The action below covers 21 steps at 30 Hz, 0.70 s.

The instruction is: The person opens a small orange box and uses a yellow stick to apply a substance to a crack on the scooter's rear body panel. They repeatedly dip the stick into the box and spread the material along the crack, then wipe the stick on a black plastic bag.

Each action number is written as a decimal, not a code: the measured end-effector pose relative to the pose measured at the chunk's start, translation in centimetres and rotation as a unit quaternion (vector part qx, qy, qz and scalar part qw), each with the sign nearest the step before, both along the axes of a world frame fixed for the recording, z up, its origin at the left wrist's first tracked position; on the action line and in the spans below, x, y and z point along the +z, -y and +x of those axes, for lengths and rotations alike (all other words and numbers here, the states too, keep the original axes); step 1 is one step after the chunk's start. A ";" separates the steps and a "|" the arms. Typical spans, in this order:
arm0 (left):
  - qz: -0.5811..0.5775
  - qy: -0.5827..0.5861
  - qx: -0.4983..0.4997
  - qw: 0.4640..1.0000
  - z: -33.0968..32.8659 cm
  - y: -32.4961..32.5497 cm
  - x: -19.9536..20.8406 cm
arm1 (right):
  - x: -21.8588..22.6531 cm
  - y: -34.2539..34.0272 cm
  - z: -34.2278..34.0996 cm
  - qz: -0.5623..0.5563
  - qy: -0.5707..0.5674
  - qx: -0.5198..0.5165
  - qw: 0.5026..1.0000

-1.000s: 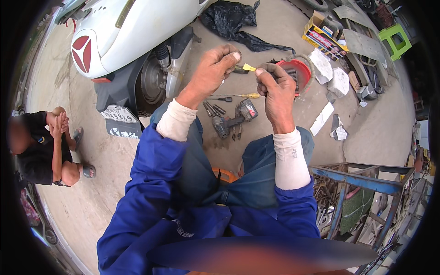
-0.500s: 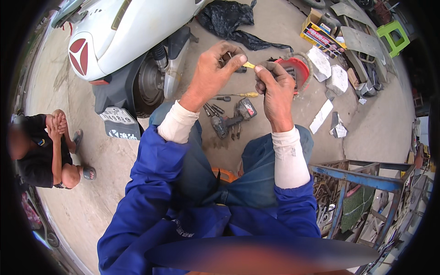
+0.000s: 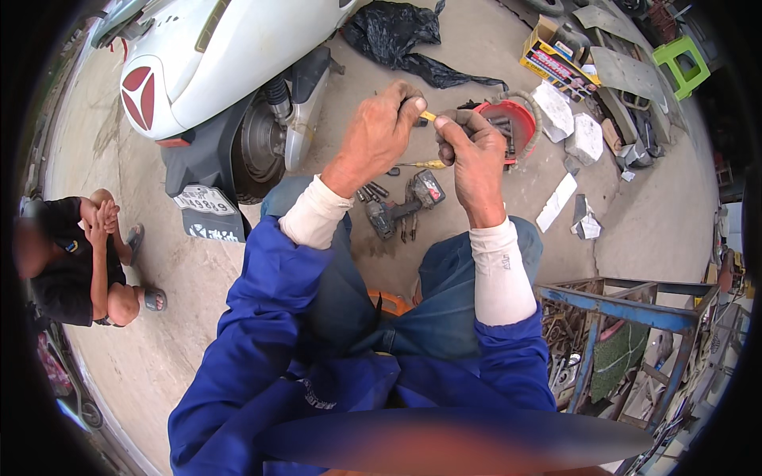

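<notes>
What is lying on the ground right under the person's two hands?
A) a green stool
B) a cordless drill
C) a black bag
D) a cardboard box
B: the cordless drill lies on the concrete just below the left hand and right hand, beside a yellow-handled screwdriver.

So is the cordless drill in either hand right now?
No, the cordless drill lies on the concrete, below the left hand and right hand.

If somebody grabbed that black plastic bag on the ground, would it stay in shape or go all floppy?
The black plastic bag would probably flop: it already lies crumpled and spread flat on the concrete floor. It looks thin, so likely light for its size. With no round or tall shape, it should not roll or tip, though wind might shift it.
</notes>
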<state>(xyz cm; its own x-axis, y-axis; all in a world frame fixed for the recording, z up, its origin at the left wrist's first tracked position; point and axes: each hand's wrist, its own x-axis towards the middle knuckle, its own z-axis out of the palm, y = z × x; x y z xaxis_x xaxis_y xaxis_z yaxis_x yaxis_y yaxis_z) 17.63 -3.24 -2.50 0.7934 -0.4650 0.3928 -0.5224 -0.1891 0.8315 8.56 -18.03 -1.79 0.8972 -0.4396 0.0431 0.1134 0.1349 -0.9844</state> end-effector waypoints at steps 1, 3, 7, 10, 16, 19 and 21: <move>-0.008 -0.014 0.003 1.000 0.0 0.1 0.0 | 0.0 0.0 0.0 -0.002 -0.003 0.001 1.000; -0.021 -0.041 0.009 0.999 -0.1 0.3 -0.1 | 0.1 -0.2 0.0 0.002 -0.009 0.008 1.000; -0.051 -0.101 0.014 0.994 -0.3 0.8 0.0 | -0.1 -0.3 0.1 0.000 -0.002 0.008 1.000; -0.127 -0.185 -0.016 0.974 -0.1 1.0 -0.2 | -0.3 -0.7 0.1 -0.064 0.027 -0.014 0.997; -0.297 -0.377 -0.085 0.873 0.8 0.9 -1.3 | -1.0 -1.0 -0.1 -0.240 0.096 -0.078 0.963; -0.364 -0.411 -0.088 0.831 1.2 0.4 -1.1 | -0.6 -0.6 -0.1 -0.460 0.193 -0.143 0.855; -0.345 -0.391 -0.090 0.848 1.5 0.1 -1.0 | -0.2 -0.8 -0.1 -0.442 0.214 -0.161 0.856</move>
